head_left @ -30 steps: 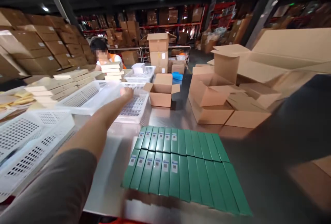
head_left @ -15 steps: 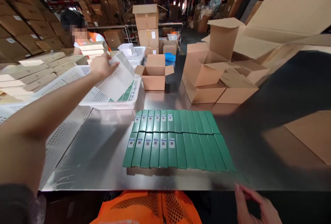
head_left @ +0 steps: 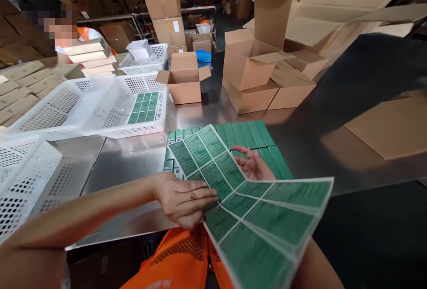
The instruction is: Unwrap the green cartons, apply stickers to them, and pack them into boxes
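A stack of white sheets with green rectangular labels (head_left: 253, 209) is held low over the near table edge. My left hand (head_left: 185, 200) pinches the sheets' left edge, thumb on top. My right hand (head_left: 255, 166) lies under the sheets, its fingers showing above their upper edge. Beneath the sheets, rows of slim green boxes (head_left: 256, 140) lie side by side on the steel table (head_left: 133, 160). A white perforated basket (head_left: 100, 106) behind them holds more green label sheets (head_left: 145, 107).
More white baskets (head_left: 23, 177) stand at the left. Open cardboard boxes (head_left: 185, 79) and a cluster of folded cartons (head_left: 263, 75) sit behind. A person in an orange vest (head_left: 56, 26) works at the far left behind stacked flat tan boxes (head_left: 88, 57).
My left hand drew back from the white basket with the label sheets and now holds them over the green boxes. My right hand rose from the table edge under the sheets.
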`<action>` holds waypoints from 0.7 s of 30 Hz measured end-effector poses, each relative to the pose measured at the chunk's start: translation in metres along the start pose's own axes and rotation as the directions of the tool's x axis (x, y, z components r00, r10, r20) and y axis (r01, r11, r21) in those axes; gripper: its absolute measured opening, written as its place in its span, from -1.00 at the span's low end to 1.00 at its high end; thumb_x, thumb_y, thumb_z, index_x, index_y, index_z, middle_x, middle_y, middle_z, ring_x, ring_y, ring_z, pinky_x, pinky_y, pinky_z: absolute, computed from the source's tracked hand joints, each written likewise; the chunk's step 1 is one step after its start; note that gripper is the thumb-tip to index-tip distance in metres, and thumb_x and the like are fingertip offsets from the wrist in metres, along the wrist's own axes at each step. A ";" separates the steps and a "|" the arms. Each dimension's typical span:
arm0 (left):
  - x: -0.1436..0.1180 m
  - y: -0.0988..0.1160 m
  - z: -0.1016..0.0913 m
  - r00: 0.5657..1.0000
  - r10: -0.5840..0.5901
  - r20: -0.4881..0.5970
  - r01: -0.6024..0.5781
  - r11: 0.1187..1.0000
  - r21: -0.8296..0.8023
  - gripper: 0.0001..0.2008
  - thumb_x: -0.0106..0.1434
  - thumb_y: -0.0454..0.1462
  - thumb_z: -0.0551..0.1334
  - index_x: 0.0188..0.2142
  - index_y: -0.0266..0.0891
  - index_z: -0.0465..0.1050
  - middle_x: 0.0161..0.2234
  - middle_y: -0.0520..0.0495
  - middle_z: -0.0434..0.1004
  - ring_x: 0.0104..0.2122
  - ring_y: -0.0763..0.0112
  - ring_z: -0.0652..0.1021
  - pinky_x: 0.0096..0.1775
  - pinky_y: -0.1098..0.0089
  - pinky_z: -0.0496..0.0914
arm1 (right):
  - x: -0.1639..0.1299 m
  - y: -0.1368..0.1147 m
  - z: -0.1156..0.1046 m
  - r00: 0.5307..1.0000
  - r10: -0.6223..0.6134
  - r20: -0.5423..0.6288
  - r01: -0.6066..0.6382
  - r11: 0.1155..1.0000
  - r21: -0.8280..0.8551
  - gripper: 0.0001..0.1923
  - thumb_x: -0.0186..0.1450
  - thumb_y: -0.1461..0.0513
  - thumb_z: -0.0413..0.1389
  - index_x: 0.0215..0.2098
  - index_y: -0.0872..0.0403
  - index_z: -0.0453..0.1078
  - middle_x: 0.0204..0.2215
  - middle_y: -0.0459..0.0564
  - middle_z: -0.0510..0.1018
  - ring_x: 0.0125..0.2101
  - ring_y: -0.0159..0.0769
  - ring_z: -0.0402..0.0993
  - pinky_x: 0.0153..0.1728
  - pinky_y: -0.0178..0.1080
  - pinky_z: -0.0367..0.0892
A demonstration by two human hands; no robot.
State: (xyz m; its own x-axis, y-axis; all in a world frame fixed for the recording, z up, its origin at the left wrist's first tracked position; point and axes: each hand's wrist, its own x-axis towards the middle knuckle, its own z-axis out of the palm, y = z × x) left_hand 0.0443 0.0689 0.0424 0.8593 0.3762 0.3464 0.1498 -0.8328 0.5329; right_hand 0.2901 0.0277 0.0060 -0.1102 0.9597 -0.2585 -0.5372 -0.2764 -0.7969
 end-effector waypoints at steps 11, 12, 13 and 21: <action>-0.044 -0.041 0.005 0.785 -0.290 -0.548 0.396 0.914 0.084 -0.84 0.30 -0.23 0.23 -0.11 -0.05 0.40 0.21 -0.15 0.42 0.18 0.07 0.46 0.19 -0.08 0.34 | 0.028 0.004 0.006 0.903 -0.405 -0.144 0.357 0.893 -0.274 -0.56 -0.05 0.12 0.47 -0.31 0.02 0.40 -0.50 -0.22 0.48 -0.46 -0.43 0.40 -0.34 -0.34 0.34; -0.044 -0.040 0.009 0.713 -0.422 -0.560 0.443 0.890 -0.107 -0.73 0.29 -0.13 0.25 -0.04 -0.04 0.34 0.21 -0.19 0.39 0.14 0.09 0.50 0.13 -0.04 0.41 | 0.030 0.006 0.009 0.902 -0.399 -0.165 0.354 0.902 -0.247 -0.55 -0.07 0.11 0.48 -0.32 0.01 0.40 -0.48 -0.21 0.50 -0.45 -0.43 0.42 -0.33 -0.33 0.36; -0.043 -0.038 0.014 0.669 -0.553 -0.496 0.462 0.833 -0.304 -0.62 0.26 -0.02 0.27 0.00 -0.03 0.31 0.15 -0.20 0.43 0.03 0.12 0.56 0.03 0.03 0.49 | 0.031 0.007 0.014 0.903 -0.389 -0.184 0.346 0.911 -0.227 -0.54 -0.08 0.11 0.49 -0.33 0.01 0.39 -0.47 -0.20 0.51 -0.44 -0.43 0.43 -0.33 -0.34 0.37; -0.030 -0.076 -0.066 0.391 -0.859 -0.331 0.608 0.511 -0.608 -0.65 0.28 0.05 0.23 -0.23 -0.18 0.47 -0.38 -0.04 0.57 -0.30 0.27 0.61 -0.21 0.24 0.53 | 0.017 0.006 0.015 0.892 -0.331 -0.308 0.227 0.917 -0.329 -0.44 -0.01 0.01 0.46 -0.14 -0.03 0.39 -0.40 -0.11 0.55 -0.35 -0.21 0.57 -0.40 -0.22 0.54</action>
State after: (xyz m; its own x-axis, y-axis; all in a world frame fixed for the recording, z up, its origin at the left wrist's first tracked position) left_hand -0.0247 0.1480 0.0424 0.0452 0.9967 -0.0671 0.3020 0.0504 0.9520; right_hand 0.2725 0.0429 0.0052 0.3374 0.9317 -0.1347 -0.2425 -0.0523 -0.9687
